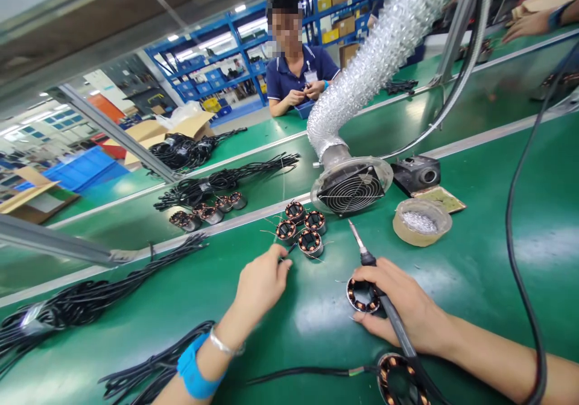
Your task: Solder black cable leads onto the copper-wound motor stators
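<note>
My right hand [407, 302] is closed around a soldering iron [393, 320], its bare tip pointing up and away from me. Thumb and fingers of that same hand also grip a ring-shaped motor stator [350, 293] with copper windings. My left hand [262, 281] is closed in a pinch beside a group of several stators [310, 243] with loose wire ends. Something thin and dark shows at its fingertips, too small to name. Near me, below the right hand, another stator [386, 372] lies with a black cable [298, 371] joined to it.
A fume extractor fan [350, 191] on a silver duct [362, 73] stands behind the stators. Right of it are a round tub [420, 236] and a soldering iron holder [418, 175]. Black cable bundles [67, 305] lie left. A co-worker [294, 70] sits across the bench.
</note>
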A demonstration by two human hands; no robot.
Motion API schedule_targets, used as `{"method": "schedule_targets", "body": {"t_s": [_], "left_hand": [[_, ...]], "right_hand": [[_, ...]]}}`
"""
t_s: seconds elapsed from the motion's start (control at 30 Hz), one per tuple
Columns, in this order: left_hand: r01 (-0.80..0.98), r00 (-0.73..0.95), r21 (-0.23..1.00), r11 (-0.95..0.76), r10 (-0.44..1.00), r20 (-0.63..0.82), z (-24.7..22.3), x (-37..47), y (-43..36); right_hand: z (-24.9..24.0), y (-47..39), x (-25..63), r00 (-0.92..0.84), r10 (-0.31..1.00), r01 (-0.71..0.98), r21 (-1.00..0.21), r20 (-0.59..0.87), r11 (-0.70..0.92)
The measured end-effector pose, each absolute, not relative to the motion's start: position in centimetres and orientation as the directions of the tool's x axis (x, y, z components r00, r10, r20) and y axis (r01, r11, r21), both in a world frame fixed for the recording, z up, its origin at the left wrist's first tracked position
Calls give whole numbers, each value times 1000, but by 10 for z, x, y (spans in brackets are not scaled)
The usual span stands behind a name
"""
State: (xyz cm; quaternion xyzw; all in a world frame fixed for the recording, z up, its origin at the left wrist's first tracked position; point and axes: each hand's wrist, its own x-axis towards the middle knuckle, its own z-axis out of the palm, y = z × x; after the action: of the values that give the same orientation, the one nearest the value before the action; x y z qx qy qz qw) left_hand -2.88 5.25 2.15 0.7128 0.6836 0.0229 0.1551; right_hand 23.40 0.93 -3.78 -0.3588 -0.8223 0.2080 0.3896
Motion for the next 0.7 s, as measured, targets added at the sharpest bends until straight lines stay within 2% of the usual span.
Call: {"method": "schedule_targets", "body": {"t_s": [0.07, 0.13, 0.27, 0.33, 0.4, 0.5, 0.7], "left_hand": [[971, 21, 238, 20, 986, -168, 15, -40, 63], [955, 89, 296, -26, 975, -202, 11, -43, 61], [748, 329, 653, -119, 921, -209, 17, -32, 27], [631, 403, 766, -124, 896, -187, 24, -22, 9], [596, 436, 791, -137, 883, -176, 30, -12, -3], [584, 450, 793, -176, 883, -135, 31, -1, -8], [566, 449, 804, -182, 886, -115, 30, 2, 8]], "right_hand": [[-35, 11, 238, -443, 746, 430, -613, 497, 663], [-29, 13, 240, -453, 729, 406, -609, 513, 681], [-8, 12, 234, -368, 758, 309, -698, 539, 647], [3, 11, 224, -328, 808, 241, -784, 488, 572], [13, 11, 213, -320, 845, 152, -857, 428, 492], [21, 12, 201, -314, 858, 72, -891, 405, 447], [21, 11, 198, -319, 759, 119, -771, 567, 625]]}}
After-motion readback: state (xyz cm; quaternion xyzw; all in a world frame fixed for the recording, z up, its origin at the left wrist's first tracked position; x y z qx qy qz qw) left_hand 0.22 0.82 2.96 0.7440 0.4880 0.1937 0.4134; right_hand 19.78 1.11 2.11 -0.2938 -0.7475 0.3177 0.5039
